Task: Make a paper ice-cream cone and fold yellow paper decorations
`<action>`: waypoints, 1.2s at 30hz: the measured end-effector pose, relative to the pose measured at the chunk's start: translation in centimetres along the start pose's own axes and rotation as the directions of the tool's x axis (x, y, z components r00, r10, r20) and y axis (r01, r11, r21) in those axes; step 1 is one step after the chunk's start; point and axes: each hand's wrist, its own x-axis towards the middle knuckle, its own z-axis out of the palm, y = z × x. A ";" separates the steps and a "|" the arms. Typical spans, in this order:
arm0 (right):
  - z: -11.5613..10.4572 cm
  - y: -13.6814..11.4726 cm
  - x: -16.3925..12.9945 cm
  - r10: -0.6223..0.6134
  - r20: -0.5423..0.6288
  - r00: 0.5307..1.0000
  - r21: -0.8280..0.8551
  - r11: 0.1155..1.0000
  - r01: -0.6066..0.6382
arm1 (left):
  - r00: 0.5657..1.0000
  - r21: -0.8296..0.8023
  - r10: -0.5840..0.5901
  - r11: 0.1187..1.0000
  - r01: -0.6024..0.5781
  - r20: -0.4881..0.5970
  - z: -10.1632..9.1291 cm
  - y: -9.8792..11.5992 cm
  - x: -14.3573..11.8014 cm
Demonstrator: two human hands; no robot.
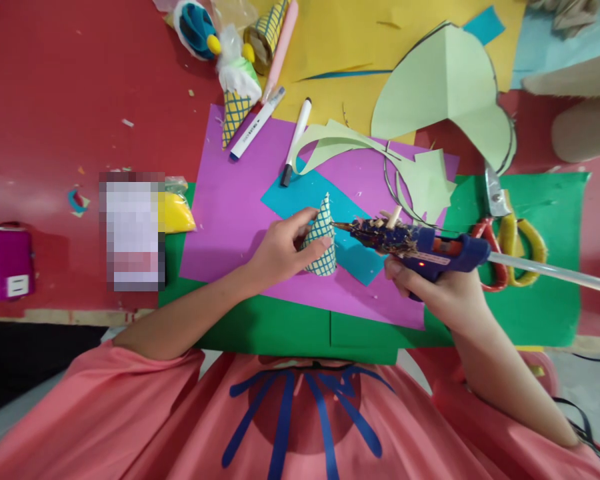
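Observation:
My left hand (pixel 285 250) is closed around a small paper cone (pixel 323 250), pale with a dark crosshatch pattern, its tip pointing up and away from me. In my right hand (pixel 443 293) is a blue hot glue gun (pixel 415 243), wrapped by my fingers, with a small red light glowing on its body. The gun's nozzle meets or nearly meets the cone's right side; I cannot tell whether they touch. A clear glue stick (pixel 555 269) sticks out of the gun's back end. Beneath the cone lie a blue paper piece (pixel 363 257) and a purple sheet (pixel 230 220).
Scissors (pixel 523 250) with red and yellow handles lie right of the glue gun. Beyond my hands are two markers (pixel 257 125), pale green paper scraps (pixel 425 180), a folded green cutout (pixel 430 87) and a finished-looking paper cone (pixel 236 110). A yellow packet (pixel 176 212) sits left.

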 end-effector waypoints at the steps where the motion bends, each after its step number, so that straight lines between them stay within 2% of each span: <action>1: 0.0 0.1 -0.1 0.003 -0.011 1.000 -0.015 1.000 -0.004 | 1.000 -0.005 0.002 1.000 -0.002 0.001 0.0 0.0 0.0; 8: 0.1 -0.1 -0.3 0.024 -0.038 0.999 -0.094 0.995 -0.027 | 1.000 -0.027 -0.015 1.000 0.015 0.015 0.1 0.3 0.1; 19: 0.1 -0.6 -0.6 0.014 -0.057 0.998 -0.089 0.996 -0.019 | 0.999 -0.067 -0.033 0.997 0.033 0.005 0.1 0.3 0.0; 30: -0.3 -0.3 -0.9 0.004 -0.021 1.000 -0.091 0.996 -0.006 | 0.999 -0.095 -0.047 0.994 0.048 0.015 0.1 0.5 0.0; 33: -0.6 -0.4 -1.0 0.037 0.018 0.999 -0.073 0.997 -0.036 | 0.999 -0.115 -0.046 0.992 0.047 0.014 0.1 0.5 0.0; 36: -2.0 -0.3 -1.3 0.097 0.086 0.992 -0.038 0.995 -0.094 | 0.999 -0.139 -0.041 0.989 0.040 -0.001 0.0 0.5 0.0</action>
